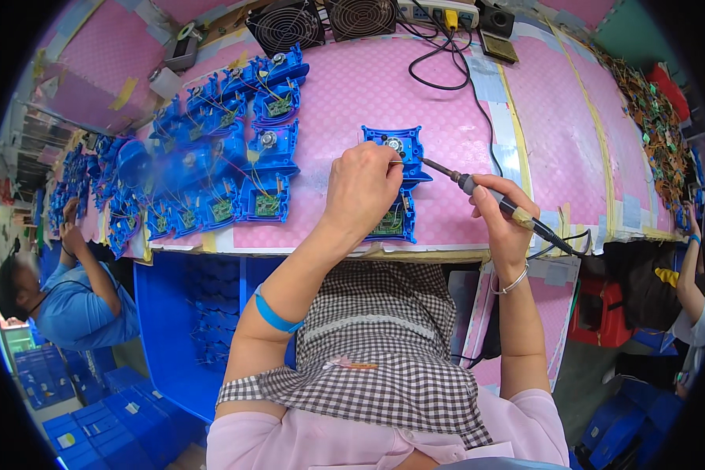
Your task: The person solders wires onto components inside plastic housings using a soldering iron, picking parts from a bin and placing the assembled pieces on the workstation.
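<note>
In front of me on the pink table lies a blue plastic housing [415,166] with a round silver speaker [395,145] in its upper part and a green circuit board [387,225] in its lower part. My left hand [360,184] is over the housing, fingers pinched together by the speaker; a thin wire seems to be between the fingertips, too small to be sure. My right hand [503,215] grips a soldering iron [478,189]. Its tip points left and comes close to the housing's right edge, near my left fingertips.
Rows of similar blue housings [211,149] with boards and loose wires cover the table's left side. Two black fans [286,27] and a power strip [439,14] with cables stand at the back. A blue bin [164,329] is below the edge; co-workers sit left and right.
</note>
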Motion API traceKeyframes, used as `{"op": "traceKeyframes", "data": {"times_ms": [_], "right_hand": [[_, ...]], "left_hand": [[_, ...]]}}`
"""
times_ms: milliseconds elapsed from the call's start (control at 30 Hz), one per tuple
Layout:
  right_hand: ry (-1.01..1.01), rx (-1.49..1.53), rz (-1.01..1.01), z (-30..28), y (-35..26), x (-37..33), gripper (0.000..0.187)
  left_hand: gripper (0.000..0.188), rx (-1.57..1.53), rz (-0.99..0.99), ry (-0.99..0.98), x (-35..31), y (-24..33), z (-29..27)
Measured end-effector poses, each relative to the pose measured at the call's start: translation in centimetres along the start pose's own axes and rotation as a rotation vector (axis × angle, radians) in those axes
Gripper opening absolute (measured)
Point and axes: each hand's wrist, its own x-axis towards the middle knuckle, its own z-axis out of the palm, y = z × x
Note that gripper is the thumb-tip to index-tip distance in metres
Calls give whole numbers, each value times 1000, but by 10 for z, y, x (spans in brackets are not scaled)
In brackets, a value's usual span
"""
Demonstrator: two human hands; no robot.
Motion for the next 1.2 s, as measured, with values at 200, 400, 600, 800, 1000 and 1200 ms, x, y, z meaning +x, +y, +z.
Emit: {"op": "traceKeyframes", "data": {"times_ms": [200, 400, 600, 800, 1000, 1200], "right_hand": [[56, 30, -4, 3, -1, -1, 17], [75, 115, 1, 6, -1, -3, 17], [-26, 104, -4, 16, 3, -3, 16], [-36, 76, -35, 20, 9, 0, 16], [-43, 54, -45, 22, 15, 3, 16], [-58, 3, -101, 22, 10, 4, 16]], "left_hand": [[12, -62, -10, 23, -1, -3, -5], [12, -251, -116, 173, -10, -7, -16], [13, -182, -125, 135, -9, -10, -10], [13, -172, -93, 141, -9, -13, -7], [12, -142, -77, 132, -8, -13, -6], [12, -123, -92, 110, -8, -12, -8]]}}
